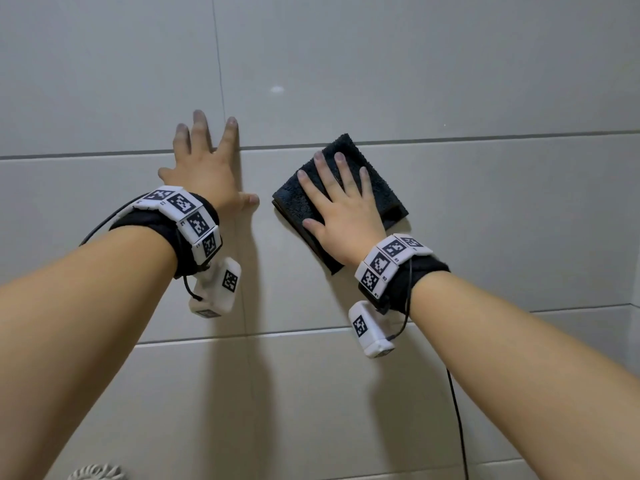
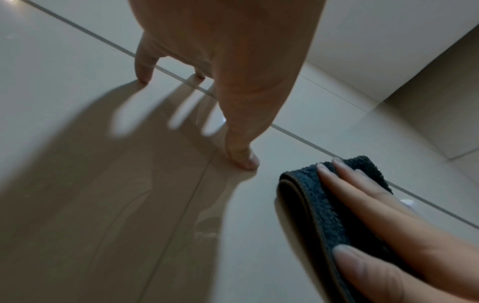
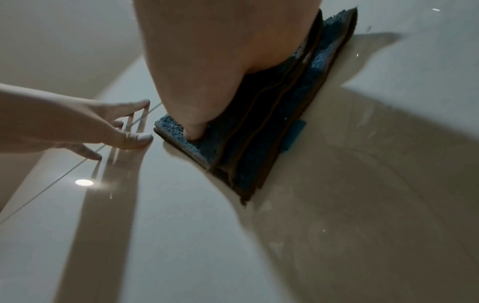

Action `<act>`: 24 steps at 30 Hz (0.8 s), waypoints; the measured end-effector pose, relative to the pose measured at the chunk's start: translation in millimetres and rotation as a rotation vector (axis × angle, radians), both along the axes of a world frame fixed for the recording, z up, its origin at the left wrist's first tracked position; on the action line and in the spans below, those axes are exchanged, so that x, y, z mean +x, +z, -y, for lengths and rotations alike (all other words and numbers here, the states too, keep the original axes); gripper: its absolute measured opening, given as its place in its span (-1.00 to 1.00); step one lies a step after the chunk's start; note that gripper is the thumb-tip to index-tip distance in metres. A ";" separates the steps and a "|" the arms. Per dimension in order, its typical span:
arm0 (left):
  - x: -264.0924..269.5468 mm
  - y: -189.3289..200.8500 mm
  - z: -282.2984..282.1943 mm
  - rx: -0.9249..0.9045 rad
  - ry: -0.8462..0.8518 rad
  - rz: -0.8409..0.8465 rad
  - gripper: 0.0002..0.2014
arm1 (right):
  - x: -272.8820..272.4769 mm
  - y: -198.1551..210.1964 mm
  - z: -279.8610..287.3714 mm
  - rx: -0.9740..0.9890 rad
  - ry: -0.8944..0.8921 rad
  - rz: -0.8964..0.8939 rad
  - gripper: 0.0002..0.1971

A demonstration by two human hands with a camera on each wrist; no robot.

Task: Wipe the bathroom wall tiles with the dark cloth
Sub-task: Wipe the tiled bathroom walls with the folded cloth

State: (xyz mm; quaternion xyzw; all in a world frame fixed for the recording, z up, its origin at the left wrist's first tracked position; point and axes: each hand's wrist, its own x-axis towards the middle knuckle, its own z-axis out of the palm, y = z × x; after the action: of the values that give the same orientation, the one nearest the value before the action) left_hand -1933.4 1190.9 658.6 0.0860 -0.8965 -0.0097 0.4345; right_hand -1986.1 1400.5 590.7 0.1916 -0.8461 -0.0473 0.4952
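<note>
Our right hand (image 1: 343, 216) lies spread flat on the folded cloth (image 1: 374, 188), pinned to the wall tiles (image 1: 485, 209); left hand (image 1: 204, 174) braces, fingers splayed. We press evenly, probably overlapping strokes.

— How are the two arms?
— Both reach forward and up, bare, with a marker band on each wrist.
— And the left hand (image 1: 204, 174)?
— It is flat, fingers (image 1: 201, 129) spread and straight.
— The right hand (image 1: 346, 213)?
— Also flat, fingers straight, pressing, not curled.
</note>
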 end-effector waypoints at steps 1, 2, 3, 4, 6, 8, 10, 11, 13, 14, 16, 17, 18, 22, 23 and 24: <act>0.1 -1.2 0.6 0.007 -0.008 -0.002 0.19 | 0.8 -4.7 1.9 -0.010 0.002 0.004 -0.24; -0.2 -3.5 1.3 0.012 -0.017 -0.005 0.17 | 1.5 -9.5 4.1 -0.022 0.002 0.008 -0.24; -0.2 -6.2 1.9 0.019 -0.025 -0.012 0.14 | 2.1 -13.8 6.5 -0.031 -0.003 0.012 -0.23; -0.5 -9.8 2.5 0.028 -0.033 -0.023 0.11 | 2.4 -18.4 8.7 -0.036 -0.011 0.016 -0.23; -0.8 -20.7 4.1 0.052 -0.046 -0.049 0.05 | 3.6 -28.5 12.6 -0.034 -0.024 0.023 -0.22; -0.7 -37.2 6.7 0.070 -0.050 -0.067 0.01 | 5.0 -39.4 15.8 -0.026 -0.034 0.032 -0.22; 0.9 -58.4 11.3 0.077 -0.054 -0.075 -0.01 | 7.1 -50.3 19.7 -0.029 -0.037 0.040 -0.22; 2.7 -69.5 14.0 0.084 -0.061 -0.080 -0.01 | 8.1 -54.6 21.6 -0.033 -0.037 0.047 -0.22; 7.9 -91.1 19.8 0.119 -0.080 -0.075 -0.03 | 10.0 -63.1 26.2 -0.042 -0.039 0.057 -0.21; 10.4 -101.2 22.7 0.149 -0.088 -0.065 -0.05 | 11.1 -67.5 28.4 -0.046 -0.040 0.063 -0.21; 16.6 -121.2 28.1 0.236 -0.082 -0.036 -0.06 | 13.6 -78.8 33.5 -0.053 -0.037 0.082 -0.20; 19.0 -131.1 31.8 0.293 -0.066 -0.025 -0.06 | 15.0 -85.6 36.4 -0.051 -0.036 0.092 -0.20; 21.3 -141.1 35.9 0.352 -0.045 -0.015 -0.05 | 16.4 -93.3 39.5 -0.045 -0.038 0.102 -0.19; 30.8 -174.4 54.9 0.533 -0.004 -0.001 0.01 | 21.0 -118.8 49.5 -0.024 -0.043 0.126 -0.17; 33.2 -180.8 59.4 0.590 -0.004 -0.008 0.04 | 22.0 -123.3 51.1 -0.021 -0.042 0.132 -0.17; 34.8 -187.1 64.2 0.659 0.004 -0.010 0.07 | 23.3 -127.9 52.8 -0.019 -0.042 0.138 -0.17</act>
State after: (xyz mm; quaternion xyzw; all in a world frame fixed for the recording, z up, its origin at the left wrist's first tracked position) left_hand -1898.6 1126.6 471.5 0.2240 -0.8428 -0.2988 0.3876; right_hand -1962.8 1347.7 462.8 0.1722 -0.8824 -0.0364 0.4364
